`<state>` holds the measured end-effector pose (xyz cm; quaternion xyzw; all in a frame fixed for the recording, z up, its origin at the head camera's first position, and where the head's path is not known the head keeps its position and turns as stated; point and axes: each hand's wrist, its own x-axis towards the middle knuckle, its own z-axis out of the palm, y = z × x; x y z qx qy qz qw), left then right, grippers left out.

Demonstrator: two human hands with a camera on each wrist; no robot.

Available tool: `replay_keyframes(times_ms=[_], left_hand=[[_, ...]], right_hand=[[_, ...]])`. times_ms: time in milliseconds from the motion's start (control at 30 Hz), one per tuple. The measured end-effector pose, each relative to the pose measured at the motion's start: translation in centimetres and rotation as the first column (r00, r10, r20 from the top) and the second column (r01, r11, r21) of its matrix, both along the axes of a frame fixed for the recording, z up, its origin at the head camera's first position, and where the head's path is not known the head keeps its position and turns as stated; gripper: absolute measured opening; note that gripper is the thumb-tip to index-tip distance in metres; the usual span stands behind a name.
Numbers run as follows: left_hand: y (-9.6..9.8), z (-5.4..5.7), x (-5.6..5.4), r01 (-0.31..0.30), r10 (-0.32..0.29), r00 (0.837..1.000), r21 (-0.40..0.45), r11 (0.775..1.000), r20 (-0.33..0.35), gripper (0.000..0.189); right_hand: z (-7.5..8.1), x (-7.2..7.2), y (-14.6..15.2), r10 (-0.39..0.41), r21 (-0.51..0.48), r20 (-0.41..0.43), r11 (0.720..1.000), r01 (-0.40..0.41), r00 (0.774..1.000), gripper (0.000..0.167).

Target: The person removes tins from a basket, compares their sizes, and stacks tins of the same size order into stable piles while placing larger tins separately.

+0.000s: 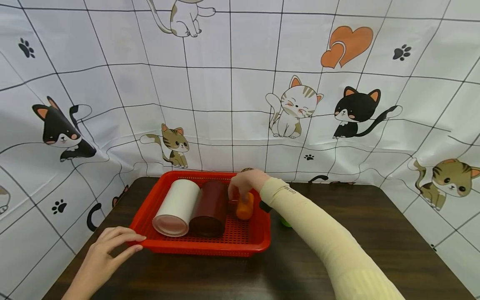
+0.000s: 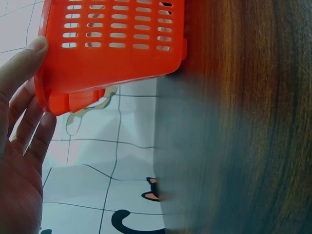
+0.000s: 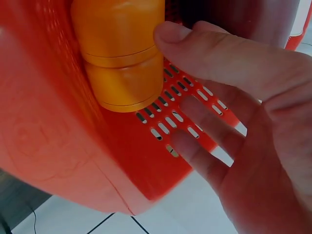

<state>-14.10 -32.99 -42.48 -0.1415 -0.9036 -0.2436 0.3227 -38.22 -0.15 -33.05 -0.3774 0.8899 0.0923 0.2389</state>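
A red plastic basket [image 1: 202, 250] with slotted walls sits on the dark wooden table. My left hand [image 1: 106, 254] pinches its front left corner, thumb [image 2: 24, 63] on one face of the rim and fingers on the other. Inside lie a white cylinder [image 1: 180, 200], a dark brown cylinder [image 1: 211, 206] and a smaller orange container [image 1: 245, 208] by the right wall. My right hand [image 1: 245, 183] reaches into the basket above the orange container [image 3: 122, 53]. In the right wrist view its thumb tip is right at the container's side, the other fingers loosely extended and apart from it.
A small green object [image 1: 286, 222] shows partly from behind the right sleeve [image 1: 318, 225]. The wooden table [image 1: 360, 225] extends to the right of the basket. A white sheet [image 1: 232, 91] with cat drawings hangs close behind the table and along its sides.
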Motion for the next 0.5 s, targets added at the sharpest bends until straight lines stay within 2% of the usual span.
replay_keyframes(times_ms=[167, 500], left_hand=[[-0.04, 0.05, 0.03, -0.004, 0.004, 1.000, 0.000, 1.000, 0.008, 0.047], [-0.03, 0.04, -0.03, 0.013, -0.013, 1.000, 0.001, 1.000, -0.011, 0.046]], right_hand=[[-0.22, -0.14, -0.08, 0.006, 0.011, 0.008, 1.000, -0.006, 1.000, 0.048], [-0.33, 0.13, 0.02, -0.047, 0.032, 0.057, 0.998, 0.046, 0.997, 0.055]])
